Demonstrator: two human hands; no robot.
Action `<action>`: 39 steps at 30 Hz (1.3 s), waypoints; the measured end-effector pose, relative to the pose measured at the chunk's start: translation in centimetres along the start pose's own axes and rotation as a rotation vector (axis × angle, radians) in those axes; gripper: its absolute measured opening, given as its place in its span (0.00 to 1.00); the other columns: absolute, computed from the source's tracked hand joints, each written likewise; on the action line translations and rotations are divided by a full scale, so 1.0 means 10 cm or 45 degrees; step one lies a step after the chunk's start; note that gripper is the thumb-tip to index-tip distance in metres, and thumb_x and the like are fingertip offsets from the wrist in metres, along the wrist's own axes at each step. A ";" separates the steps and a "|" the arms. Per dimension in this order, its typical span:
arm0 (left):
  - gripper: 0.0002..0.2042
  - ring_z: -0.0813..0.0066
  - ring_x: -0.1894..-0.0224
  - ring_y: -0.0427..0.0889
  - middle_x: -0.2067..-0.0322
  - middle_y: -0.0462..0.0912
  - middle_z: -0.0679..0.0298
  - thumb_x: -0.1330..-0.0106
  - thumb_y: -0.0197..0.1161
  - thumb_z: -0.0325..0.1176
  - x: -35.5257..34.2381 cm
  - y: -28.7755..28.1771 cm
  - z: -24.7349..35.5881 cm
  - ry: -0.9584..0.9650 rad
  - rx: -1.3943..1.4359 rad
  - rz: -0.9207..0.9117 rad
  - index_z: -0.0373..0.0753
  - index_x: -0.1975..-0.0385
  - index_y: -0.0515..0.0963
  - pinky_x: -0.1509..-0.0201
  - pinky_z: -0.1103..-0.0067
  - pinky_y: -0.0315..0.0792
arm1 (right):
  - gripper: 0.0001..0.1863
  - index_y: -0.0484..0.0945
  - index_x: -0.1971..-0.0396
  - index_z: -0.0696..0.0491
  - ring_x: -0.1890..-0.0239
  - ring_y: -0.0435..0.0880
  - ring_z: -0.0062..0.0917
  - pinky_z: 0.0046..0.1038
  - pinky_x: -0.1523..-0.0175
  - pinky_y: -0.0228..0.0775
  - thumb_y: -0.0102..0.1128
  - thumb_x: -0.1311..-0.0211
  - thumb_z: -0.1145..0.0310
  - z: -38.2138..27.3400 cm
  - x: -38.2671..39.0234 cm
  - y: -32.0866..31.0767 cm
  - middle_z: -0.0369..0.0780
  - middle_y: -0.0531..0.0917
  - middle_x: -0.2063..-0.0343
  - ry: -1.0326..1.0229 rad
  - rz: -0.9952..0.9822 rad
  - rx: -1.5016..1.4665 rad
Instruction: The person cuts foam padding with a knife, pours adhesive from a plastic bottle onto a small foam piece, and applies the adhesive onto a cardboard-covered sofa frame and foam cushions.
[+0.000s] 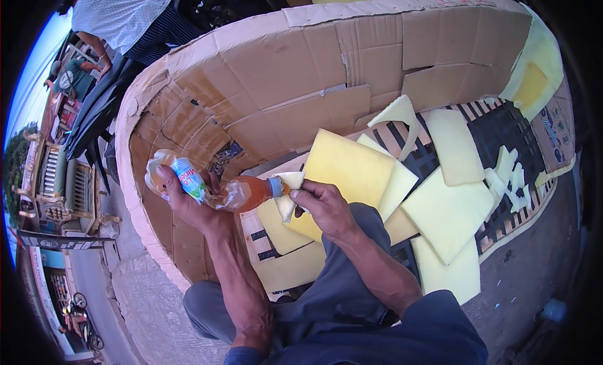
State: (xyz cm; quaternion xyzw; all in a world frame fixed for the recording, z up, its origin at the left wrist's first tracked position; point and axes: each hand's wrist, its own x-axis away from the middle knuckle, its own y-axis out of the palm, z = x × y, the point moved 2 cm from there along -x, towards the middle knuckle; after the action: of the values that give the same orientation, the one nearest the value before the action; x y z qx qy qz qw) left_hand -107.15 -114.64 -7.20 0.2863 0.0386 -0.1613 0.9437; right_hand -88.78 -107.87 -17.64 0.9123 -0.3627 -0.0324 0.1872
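My left hand (188, 192) is wrapped round a clear plastic bottle (246, 193) with a blue and white label and amber liquid inside. The bottle lies nearly level, its neck pointing right. At its mouth, my right hand (321, 205) pinches a small cream foam piece (289, 182), which touches or nearly touches the neck. Beyond that hand, a yellow foam sheet (348, 167) leans over other sheets. Both hands are above my knees, in front of a sofa frame (282, 70) lined with cardboard.
Cut foam sheets (449, 205) and scraps (512, 180) cover the black webbing (502, 129) of the seat. A curved foam strip (402, 123) stands among them. At upper left a person (122, 23) is beside a motorbike; a parked vehicle (56, 177) is farther left. A plastic container (554, 310) lies at lower right.
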 end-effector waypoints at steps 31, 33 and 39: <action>0.38 0.56 0.51 0.81 0.51 0.80 0.44 0.48 0.76 0.41 0.61 -0.81 -2.68 -0.722 -1.718 -0.893 0.26 0.41 0.67 0.45 0.64 0.72 | 0.25 0.69 0.44 0.63 0.61 0.84 0.32 0.32 0.66 0.80 0.51 0.35 0.63 -0.80 1.46 -1.24 0.46 0.80 0.56 -0.347 0.533 -0.544; 0.32 0.62 0.59 0.86 0.57 0.83 0.46 0.47 0.75 0.37 0.76 -0.50 -2.33 -0.829 -1.489 -1.031 0.25 0.45 0.71 0.53 0.71 0.78 | 0.24 0.69 0.45 0.62 0.69 0.83 0.30 0.28 0.78 0.73 0.51 0.35 0.62 -0.86 1.43 -1.15 0.46 0.80 0.60 -0.332 0.676 -0.404; 0.21 0.68 0.58 0.84 0.60 0.84 0.57 0.43 0.74 0.32 0.77 -0.01 -1.17 -0.688 -0.755 -1.112 0.33 0.53 0.74 0.51 0.72 0.77 | 0.25 0.68 0.42 0.60 0.65 0.83 0.32 0.31 0.74 0.76 0.52 0.35 0.61 -0.95 1.48 -0.86 0.47 0.80 0.58 -0.408 0.517 -0.418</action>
State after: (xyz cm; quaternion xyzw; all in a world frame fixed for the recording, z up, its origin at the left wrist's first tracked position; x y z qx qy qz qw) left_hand -99.72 -110.45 -18.27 -0.0831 -0.0456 -0.5842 0.8061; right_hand -70.48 -109.14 -10.85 0.7621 -0.5524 -0.1959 0.2751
